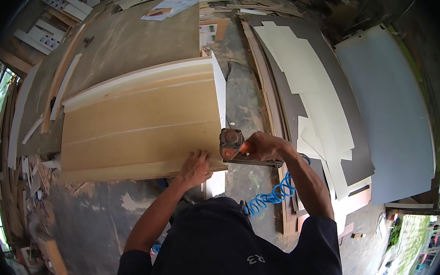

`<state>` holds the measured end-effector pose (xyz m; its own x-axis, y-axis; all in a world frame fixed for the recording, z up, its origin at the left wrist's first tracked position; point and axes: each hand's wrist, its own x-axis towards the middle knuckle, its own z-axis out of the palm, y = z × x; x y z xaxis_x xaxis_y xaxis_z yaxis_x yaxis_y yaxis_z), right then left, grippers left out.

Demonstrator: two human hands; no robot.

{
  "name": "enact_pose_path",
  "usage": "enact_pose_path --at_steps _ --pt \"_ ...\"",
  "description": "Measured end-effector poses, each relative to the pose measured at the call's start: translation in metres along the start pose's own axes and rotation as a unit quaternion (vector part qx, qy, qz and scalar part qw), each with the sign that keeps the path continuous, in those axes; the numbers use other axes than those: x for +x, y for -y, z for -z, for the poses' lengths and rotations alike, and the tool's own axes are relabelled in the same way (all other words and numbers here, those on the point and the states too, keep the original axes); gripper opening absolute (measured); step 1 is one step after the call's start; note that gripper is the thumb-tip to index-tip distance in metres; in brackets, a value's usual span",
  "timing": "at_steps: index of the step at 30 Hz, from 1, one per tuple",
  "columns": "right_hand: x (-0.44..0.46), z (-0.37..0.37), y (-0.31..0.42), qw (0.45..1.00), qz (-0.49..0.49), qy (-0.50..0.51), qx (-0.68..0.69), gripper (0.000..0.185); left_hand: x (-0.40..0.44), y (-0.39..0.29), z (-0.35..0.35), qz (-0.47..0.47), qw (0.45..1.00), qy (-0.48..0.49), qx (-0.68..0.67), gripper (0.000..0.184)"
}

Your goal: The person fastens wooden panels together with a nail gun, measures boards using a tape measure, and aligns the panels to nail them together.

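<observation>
Head view: I'd keep the nail gun (pixel 231 139) square in the clenched right hand (pixel 265 146), open left hand (pixel 196 168) steadying the board (pixel 143 131) beneath.

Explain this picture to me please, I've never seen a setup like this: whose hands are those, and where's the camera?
There is no robot here. One camera, worn on a person's head, looks down past their dark shirt. Their bare left hand rests at the near edge of a long tan wooden panel. Their right hand grips a dark metal power tool with an orange handle, perhaps a nail gun, at the panel's right end. A coiled blue hose hangs nearby. Further right, cream sheets lie on a dark grey board.
</observation>
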<state>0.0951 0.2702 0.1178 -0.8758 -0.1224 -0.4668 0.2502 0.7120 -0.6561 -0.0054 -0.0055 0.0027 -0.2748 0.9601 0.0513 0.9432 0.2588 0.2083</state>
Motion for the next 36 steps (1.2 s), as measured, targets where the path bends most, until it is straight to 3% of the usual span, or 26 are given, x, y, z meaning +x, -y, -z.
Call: enact_pose_path --at_steps 2,13,24,26,36 --pt "0.006 0.003 0.004 0.999 -0.006 0.025 -0.020 0.029 0.001 -0.001 0.002 0.000 1.000 0.012 0.002 0.054" --pt "0.021 0.002 0.003 0.997 -0.001 0.070 -0.043 0.028 0.002 0.001 -0.005 -0.002 1.000 0.009 0.018 0.053" --pt "0.021 0.007 0.014 0.995 0.013 0.075 -0.062 0.023 0.003 0.002 -0.009 -0.008 0.999 0.010 0.035 0.054" --pt "0.022 0.005 0.007 0.995 0.016 0.075 -0.065 0.024 0.004 0.000 -0.006 0.011 0.998 0.053 0.016 0.060" --pt "0.030 0.008 -0.004 0.998 0.015 0.030 -0.046 0.031 0.002 0.002 -0.008 0.016 1.000 0.019 0.003 0.056"
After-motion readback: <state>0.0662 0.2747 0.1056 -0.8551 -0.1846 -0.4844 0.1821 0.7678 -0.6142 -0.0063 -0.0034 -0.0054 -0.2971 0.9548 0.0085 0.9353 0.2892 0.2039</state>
